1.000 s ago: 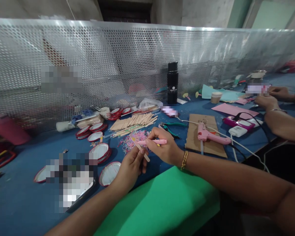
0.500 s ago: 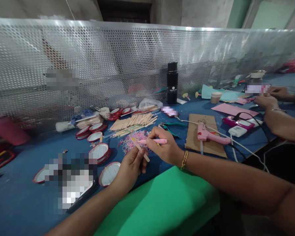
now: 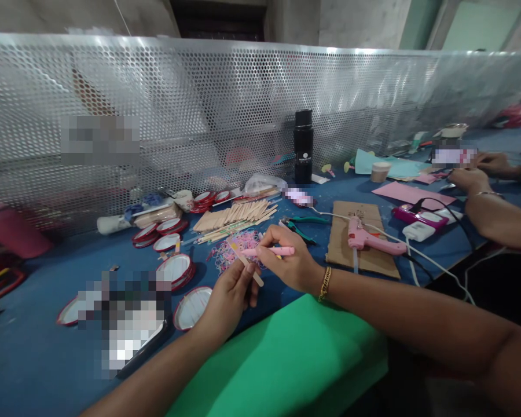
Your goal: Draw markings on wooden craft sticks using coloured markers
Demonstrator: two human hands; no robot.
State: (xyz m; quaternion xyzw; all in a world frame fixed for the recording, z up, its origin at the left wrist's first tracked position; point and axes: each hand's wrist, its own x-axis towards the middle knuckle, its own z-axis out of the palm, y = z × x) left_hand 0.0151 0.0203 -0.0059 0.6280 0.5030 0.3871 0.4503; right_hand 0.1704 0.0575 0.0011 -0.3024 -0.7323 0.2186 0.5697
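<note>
Between the thumb and fingers of my left hand (image 3: 232,292) is a flat wooden craft stick (image 3: 256,275), tilted with its upper end away from me. My right hand (image 3: 289,260) grips a pink marker (image 3: 282,251), whose tip meets or nearly meets the stick; I cannot tell which. Behind both hands lies a loose heap of small pastel rubber bands (image 3: 226,255). Farther back is a pile of craft sticks (image 3: 238,215). Round red-rimmed pieces with pale faces, such as a near disc (image 3: 193,307), lie left of my left hand.
A pink glue gun (image 3: 373,240) rests on cardboard (image 3: 338,255) to the right, with cables beside it. Green-handled pliers (image 3: 304,229) lie behind my right hand. A black bottle (image 3: 303,150) stands by the perforated metal screen (image 3: 243,98). Another person's hands (image 3: 473,176) are at far right.
Both hands keep nearly the same pose, with the marker at the stick. The view has shifted very slightly.
</note>
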